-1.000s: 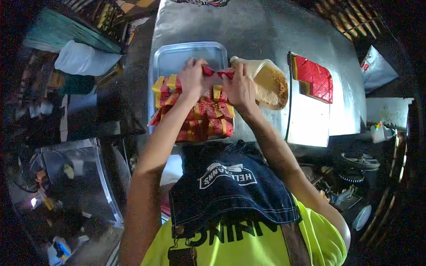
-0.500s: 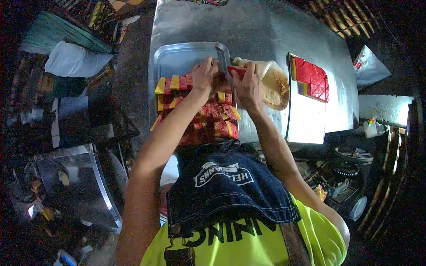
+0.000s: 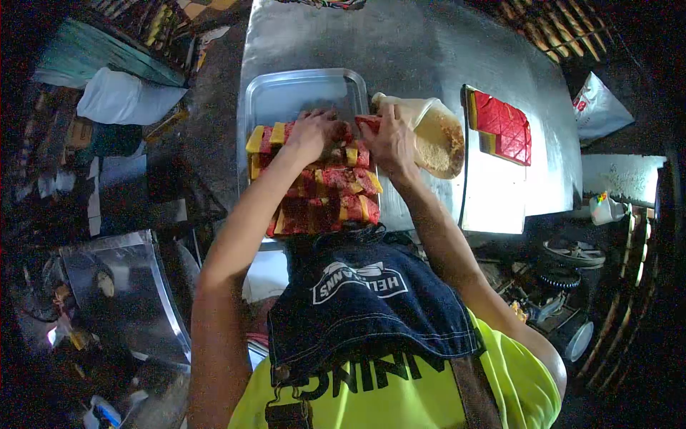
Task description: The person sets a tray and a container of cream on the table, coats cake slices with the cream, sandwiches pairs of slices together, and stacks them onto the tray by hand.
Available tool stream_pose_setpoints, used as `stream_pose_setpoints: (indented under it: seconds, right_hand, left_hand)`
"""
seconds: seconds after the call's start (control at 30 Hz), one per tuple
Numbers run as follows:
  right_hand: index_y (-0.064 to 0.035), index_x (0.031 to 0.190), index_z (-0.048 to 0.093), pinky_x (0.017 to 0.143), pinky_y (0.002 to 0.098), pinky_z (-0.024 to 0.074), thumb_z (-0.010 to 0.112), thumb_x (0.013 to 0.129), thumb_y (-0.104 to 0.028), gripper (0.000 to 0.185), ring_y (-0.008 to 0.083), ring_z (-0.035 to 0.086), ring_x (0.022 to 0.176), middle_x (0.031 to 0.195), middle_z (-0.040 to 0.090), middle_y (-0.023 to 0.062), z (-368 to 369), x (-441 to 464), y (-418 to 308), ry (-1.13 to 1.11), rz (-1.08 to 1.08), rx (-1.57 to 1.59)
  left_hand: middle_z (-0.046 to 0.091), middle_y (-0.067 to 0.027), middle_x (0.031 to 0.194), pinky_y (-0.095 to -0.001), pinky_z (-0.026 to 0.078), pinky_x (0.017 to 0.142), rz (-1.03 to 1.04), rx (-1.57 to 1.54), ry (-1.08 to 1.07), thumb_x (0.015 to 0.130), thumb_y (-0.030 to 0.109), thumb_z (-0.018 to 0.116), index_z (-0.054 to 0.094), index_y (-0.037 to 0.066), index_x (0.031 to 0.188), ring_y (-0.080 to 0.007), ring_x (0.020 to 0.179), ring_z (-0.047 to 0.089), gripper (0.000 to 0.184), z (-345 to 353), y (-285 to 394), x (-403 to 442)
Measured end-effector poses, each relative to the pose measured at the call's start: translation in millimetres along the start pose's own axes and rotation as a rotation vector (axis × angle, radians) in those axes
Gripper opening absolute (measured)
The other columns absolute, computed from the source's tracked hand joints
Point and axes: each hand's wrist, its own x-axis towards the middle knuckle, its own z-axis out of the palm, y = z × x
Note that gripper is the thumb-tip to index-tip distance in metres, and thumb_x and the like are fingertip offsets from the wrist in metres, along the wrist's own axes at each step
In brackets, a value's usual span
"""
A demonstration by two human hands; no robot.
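My left hand (image 3: pixel 313 137) is over the back row of red-and-yellow cake slices (image 3: pixel 325 182) in the clear rectangular tray (image 3: pixel 304 89). Its fingers bend down onto the slices, and their tips are lost in shadow. At the tray's right edge, my right hand (image 3: pixel 393 143) pinches a red cake slice (image 3: pixel 367 123), holding it close to my left fingers. Just beyond the right hand, a pale container (image 3: pixel 427 114) lies with tan crumbs inside. Several rows of slices fill the near part of the tray.
Farther right on the metal table (image 3: pixel 414 50), a red-topped cake slab (image 3: pixel 504 129) with scored lines rests on a white board (image 3: pixel 493 204). White bags (image 3: pixel 114 96) hang or lie at the left. A metal-framed panel (image 3: pixel 114 286) stands low at the left.
My left hand has shifted slightly left and nearer to me over the back row. The right hand has moved left, bringing the red slice over the tray's right edge.
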Motion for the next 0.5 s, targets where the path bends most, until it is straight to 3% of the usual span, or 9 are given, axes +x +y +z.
stream_pose_setpoints:
  seconds: [0.07,0.2,0.37,0.5]
  right_hand:
    - [-0.0037,0.117,0.052,0.078,0.0549,0.0534,0.073,0.087,-0.029,0.045,0.0461,0.066,0.092,0.11,0.062,0.0235,6,3,2,-0.114,0.092,0.027]
    - [-0.0042,0.116,0.051,0.078,0.0547,0.0537,0.075,0.085,-0.031,0.047,0.0463,0.066,0.09,0.109,0.061,0.0234,29,2,10,-0.116,0.063,-0.08]
    - [-0.0031,0.108,0.054,0.079,0.0534,0.0538,0.078,0.082,-0.032,0.046,0.0445,0.065,0.095,0.108,0.061,0.0218,39,-7,17,-0.147,-0.033,-0.075]
    - [-0.0031,0.107,0.056,0.083,0.0529,0.0533,0.079,0.081,-0.03,0.044,0.0434,0.064,0.097,0.109,0.061,0.021,31,-14,15,-0.166,0.014,-0.078]
  left_hand:
    - [0.06,-0.0122,0.138,-0.0472,0.047,0.103,-0.203,-0.024,-0.228,0.088,0.009,0.059,0.069,0.013,0.124,-0.0332,0.127,0.057,0.038,-13,8,-3]
    - [0.063,-0.0119,0.132,-0.0463,0.049,0.1,-0.177,0.109,-0.279,0.085,0.003,0.057,0.072,0.009,0.116,-0.0327,0.12,0.061,0.034,-31,21,-11]
    - [0.063,-0.0118,0.13,-0.0467,0.049,0.102,-0.169,0.055,-0.031,0.09,0.005,0.054,0.069,0.004,0.115,-0.0328,0.122,0.059,0.029,-8,10,-21]
    - [0.063,-0.0127,0.129,-0.0476,0.048,0.103,-0.149,-0.045,0.09,0.092,0.006,0.052,0.067,0.003,0.118,-0.0336,0.124,0.057,0.03,5,3,-21]
